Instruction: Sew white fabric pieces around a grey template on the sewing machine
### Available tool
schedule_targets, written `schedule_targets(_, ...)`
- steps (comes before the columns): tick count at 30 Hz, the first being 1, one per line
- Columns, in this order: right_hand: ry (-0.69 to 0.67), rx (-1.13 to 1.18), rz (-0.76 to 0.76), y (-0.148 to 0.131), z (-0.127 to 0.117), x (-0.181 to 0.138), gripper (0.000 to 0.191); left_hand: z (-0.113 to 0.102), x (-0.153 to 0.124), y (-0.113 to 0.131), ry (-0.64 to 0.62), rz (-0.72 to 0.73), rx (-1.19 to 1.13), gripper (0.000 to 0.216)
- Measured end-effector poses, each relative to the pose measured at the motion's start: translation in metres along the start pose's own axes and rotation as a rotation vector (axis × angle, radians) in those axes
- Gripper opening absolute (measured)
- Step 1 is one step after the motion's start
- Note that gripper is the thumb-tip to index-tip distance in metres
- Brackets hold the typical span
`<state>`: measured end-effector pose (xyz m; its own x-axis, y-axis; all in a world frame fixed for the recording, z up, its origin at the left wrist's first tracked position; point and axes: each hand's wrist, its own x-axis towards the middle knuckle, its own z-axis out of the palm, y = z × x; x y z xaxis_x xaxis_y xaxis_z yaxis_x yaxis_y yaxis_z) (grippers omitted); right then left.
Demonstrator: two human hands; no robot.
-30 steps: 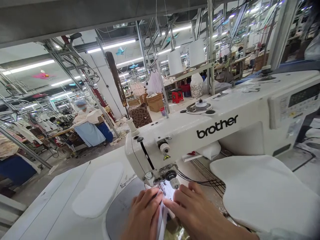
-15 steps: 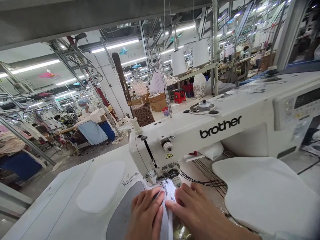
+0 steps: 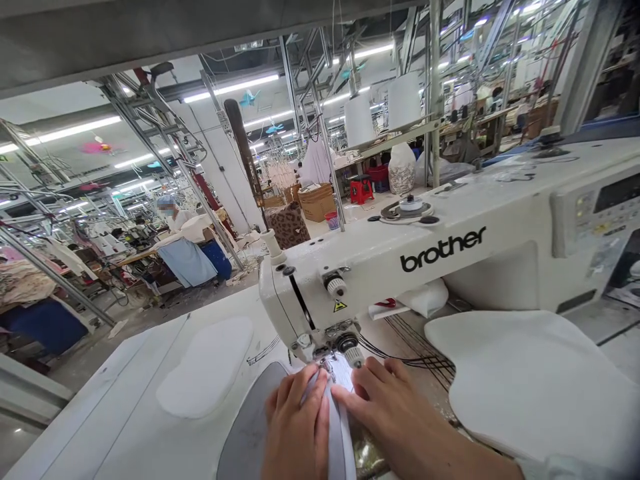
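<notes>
A white sewing machine (image 3: 370,267) stands before me, its lit needle area (image 3: 330,367) low at the centre. Under the presser foot runs a grey fabric piece (image 3: 245,427) with a white edge strip (image 3: 345,433). My left hand (image 3: 300,420) lies over this fabric, its fingers pressed together on it just in front of the foot. To the right, my right hand (image 3: 385,407) rests with curled fingers beside the needle plate. Its thumb points at the white edge; whatever lies under the fingers is hidden.
A white rounded fabric piece (image 3: 207,367) lies on the table (image 3: 120,393) to the left. Larger white fabric (image 3: 530,373) lies right of the machine arm. Dark threads (image 3: 420,363) trail beneath the arm. Thread cones (image 3: 359,120) stand behind, and a person (image 3: 173,217) sits farther back left.
The grey fabric and my left hand have shifted slightly forward and right, toward the foot. My right hand stays nearly in place. The whole view has shifted a little.
</notes>
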<state>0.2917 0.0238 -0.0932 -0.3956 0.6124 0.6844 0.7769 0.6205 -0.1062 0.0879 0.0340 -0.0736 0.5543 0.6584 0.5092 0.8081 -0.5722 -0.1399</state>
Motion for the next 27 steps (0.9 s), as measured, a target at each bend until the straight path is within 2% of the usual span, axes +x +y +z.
schedule_targets(6,-0.059,0.081,-0.019,0.001,-0.007,0.003,0.023,-0.002,-0.001,0.003,-0.039,-0.009,-0.041,0.034)
schedule_targets(9,-0.027,0.097,-0.025,0.0,-0.013,0.003,0.02,-0.002,0.001,0.013,-0.043,-0.117,-0.051,0.036)
schedule_targets(12,-0.022,0.123,-0.017,-0.001,-0.018,0.004,0.026,-0.003,0.003,0.023,-0.071,-0.253,-0.06,0.039)
schedule_targets(20,-0.119,0.174,-0.002,-0.002,-0.027,0.007,0.034,-0.013,0.013,0.031,-0.185,-0.306,-0.083,0.04)
schedule_targets(23,-0.102,0.18,-0.049,-0.006,-0.032,0.007,0.03,-0.017,0.016,0.033,-0.216,-0.33,-0.109,0.041)
schedule_targets(27,0.011,0.219,-0.085,-0.02,-0.037,-0.001,0.027,-0.018,0.017,0.034,-0.245,-0.356,-0.146,0.04)
